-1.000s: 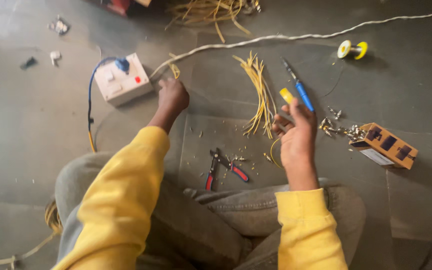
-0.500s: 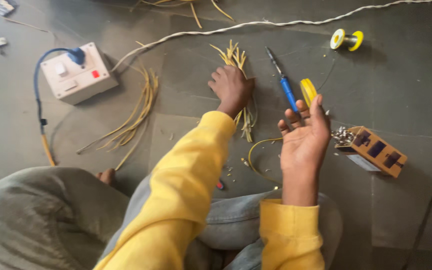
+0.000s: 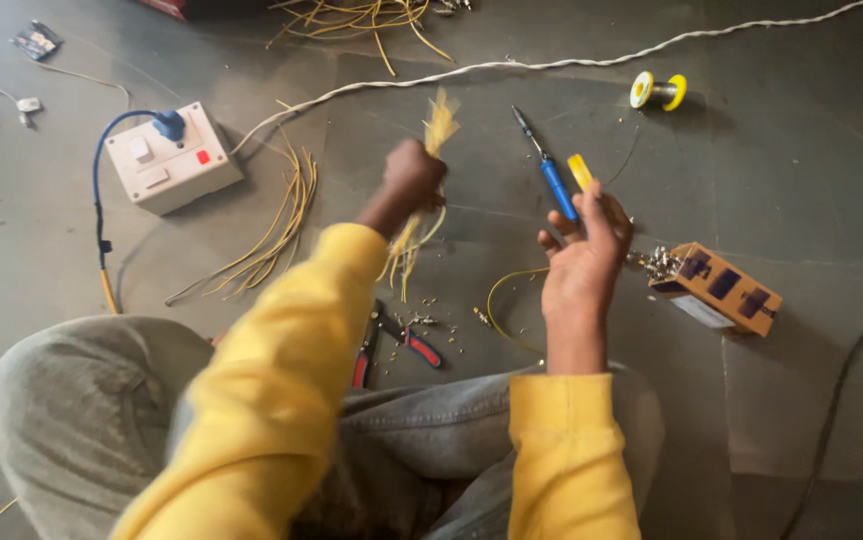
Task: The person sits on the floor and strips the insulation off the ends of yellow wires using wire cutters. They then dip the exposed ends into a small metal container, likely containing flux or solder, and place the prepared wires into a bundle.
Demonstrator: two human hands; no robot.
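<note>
Left hand [image 3: 414,180] is fisted tight around a bundle of short yellow wires [image 3: 438,125], lifted up off the floor. The ends fan out above the fist and are a bit blurred, and the rest of the strands hang below it toward the knee. Going by the white switch box [image 3: 173,158] as the landmark: the bundle is off to its right, well apart from it.

Right hand [image 3: 583,260] is further right again from the box, palm down, fingers spread loose. There's a small yellow piece [image 3: 580,171] poking out past the fingertips, and I can't tell if the hand is actually pinching it or it's just lying under there. The blue-handled soldering iron [image 3: 549,175] lies on the floor just beside those fingers, on the side toward the box.

Other stuff around:
- loose yellow wires [image 3: 271,230] spread on the floor just right of the box and below it
- a blue plug [image 3: 167,125] stuck in the box's top
- red-handled pliers [image 3: 391,342] down near the knees, right and below the box
- a yellow solder spool [image 3: 657,90] far right of the box
- a brown cardboard box [image 3: 723,290] just past the right hand
- a white cable [image 3: 511,66] running from the box out to the upper right
</note>
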